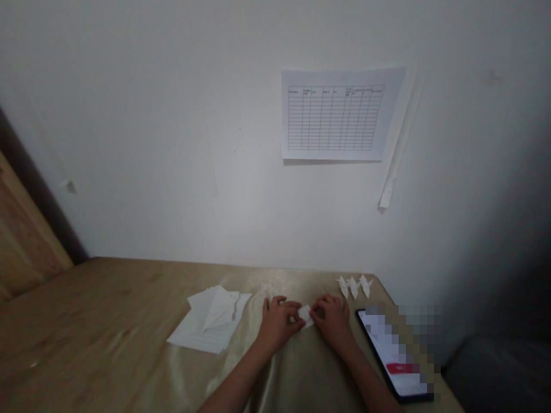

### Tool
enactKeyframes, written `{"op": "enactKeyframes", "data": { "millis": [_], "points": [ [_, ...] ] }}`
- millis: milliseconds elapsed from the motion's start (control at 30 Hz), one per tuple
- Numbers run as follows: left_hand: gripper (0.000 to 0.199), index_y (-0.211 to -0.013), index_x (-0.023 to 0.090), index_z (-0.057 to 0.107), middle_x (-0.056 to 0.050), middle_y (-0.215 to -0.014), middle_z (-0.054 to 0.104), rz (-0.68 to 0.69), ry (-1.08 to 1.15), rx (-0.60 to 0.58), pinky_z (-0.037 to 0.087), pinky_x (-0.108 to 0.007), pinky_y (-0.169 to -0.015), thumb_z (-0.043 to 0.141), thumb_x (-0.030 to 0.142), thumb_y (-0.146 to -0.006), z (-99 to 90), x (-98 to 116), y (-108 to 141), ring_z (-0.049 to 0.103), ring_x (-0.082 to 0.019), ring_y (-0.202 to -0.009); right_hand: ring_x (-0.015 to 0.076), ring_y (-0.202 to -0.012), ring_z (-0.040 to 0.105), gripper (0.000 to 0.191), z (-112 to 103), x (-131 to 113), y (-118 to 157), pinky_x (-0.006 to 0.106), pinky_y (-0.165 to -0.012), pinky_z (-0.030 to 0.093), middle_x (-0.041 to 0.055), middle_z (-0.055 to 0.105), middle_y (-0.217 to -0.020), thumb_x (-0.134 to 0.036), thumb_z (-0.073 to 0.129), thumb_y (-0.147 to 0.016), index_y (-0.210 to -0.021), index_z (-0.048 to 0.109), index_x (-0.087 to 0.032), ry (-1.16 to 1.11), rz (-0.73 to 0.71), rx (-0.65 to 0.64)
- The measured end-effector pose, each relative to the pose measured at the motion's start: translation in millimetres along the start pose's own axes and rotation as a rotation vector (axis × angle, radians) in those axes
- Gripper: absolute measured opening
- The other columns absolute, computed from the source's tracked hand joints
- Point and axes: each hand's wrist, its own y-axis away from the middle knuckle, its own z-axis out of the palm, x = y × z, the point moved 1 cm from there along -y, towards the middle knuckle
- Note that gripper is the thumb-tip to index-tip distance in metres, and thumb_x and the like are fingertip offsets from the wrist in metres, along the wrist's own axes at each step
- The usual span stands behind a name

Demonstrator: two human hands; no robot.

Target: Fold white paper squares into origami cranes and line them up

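Observation:
A small piece of white paper (pixel 306 315) is held between my two hands, low over the cloth-covered table. My left hand (pixel 279 322) pinches its left side with thumb and fingers. On the other side, the fingertips of my right hand (pixel 333 319) are closed on the paper's right edge. The fingers partly hide the paper, so its folds are hard to make out. Three small folded white paper figures (pixel 353 287) stand in a row beyond my right hand. To the left lies a stack of white paper sheets (pixel 202 330), with a folded, creased sheet on top.
A tablet or large phone (pixel 394 355) with a lit, partly pixelated screen lies right of my right forearm. The table (pixel 107 321) meets a pale wall, where a printed grid sheet (pixel 336 117) hangs. Dark furniture is at the lower right.

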Motion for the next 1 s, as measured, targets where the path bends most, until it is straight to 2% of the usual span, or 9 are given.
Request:
{"op": "enactKeyframes", "data": {
  "millis": [333,533,700,833,1000],
  "points": [
    [0.009,-0.082,0.034,0.076,0.006,-0.132,0.068,-0.001,0.009,0.004,0.011,-0.068,-0.114,0.077,0.042,-0.077,3.4,-2.7,-2.3,0.044,-0.032,-0.133,0.0266,-0.115,0.053,0.010,-4.9,-7.6,1.3,0.057,-0.113,0.015,0.0028,0.067,-0.110,-0.030,0.062,-0.087,-0.088,0.072,-0.027,0.056,0.006,0.009],
    [0.024,-0.103,0.044,0.074,0.006,-0.131,0.068,0.053,0.005,-0.011,0.006,-0.071,-0.115,0.075,0.039,-0.079,2.2,-0.2,-0.3,0.044,-0.031,-0.131,0.0275,-0.115,0.054,0.012,-3.8,-11.0,3.8,0.056,-0.111,0.020,0.0043,0.068,-0.110,-0.031,0.060,-0.089,-0.090,0.071,-0.027,0.123,-0.013,0.027],
    [0.022,-0.101,0.046,0.076,0.004,-0.125,0.070,0.112,-0.007,0.000,0.006,-0.072,-0.114,0.076,0.041,-0.079,1.0,0.4,1.0,0.047,-0.031,-0.127,0.0272,-0.114,0.054,0.012,-2.6,-10.1,5.4,0.057,-0.109,0.023,0.0042,0.067,-0.112,-0.031,0.058,-0.091,-0.097,0.068,-0.027,0.147,0.005,0.026],
    [0.024,-0.100,0.048,0.076,0.005,-0.120,0.071,0.140,-0.050,0.022,0.006,-0.071,-0.115,0.079,0.045,-0.076,-0.4,1.9,1.1,0.048,-0.030,-0.124,0.0264,-0.115,0.054,0.012,-3.6,-9.6,4.4,0.056,-0.111,0.021,0.0031,0.066,-0.111,-0.033,0.058,-0.092,-0.096,0.068,-0.029,0.132,-0.013,0.024],
    [0.032,-0.109,0.050,0.072,0.005,-0.125,0.070,0.145,-0.108,0.022,0.000,-0.072,-0.115,0.077,0.048,-0.077,-3.1,5.3,3.2,0.046,-0.032,-0.125,0.0263,-0.116,0.052,0.012,-2.7,-6.1,3.4,0.056,-0.113,0.016,0.0022,0.066,-0.112,-0.032,0.058,-0.092,-0.096,0.069,-0.030,0.107,-0.031,0.027]
  ]
}}
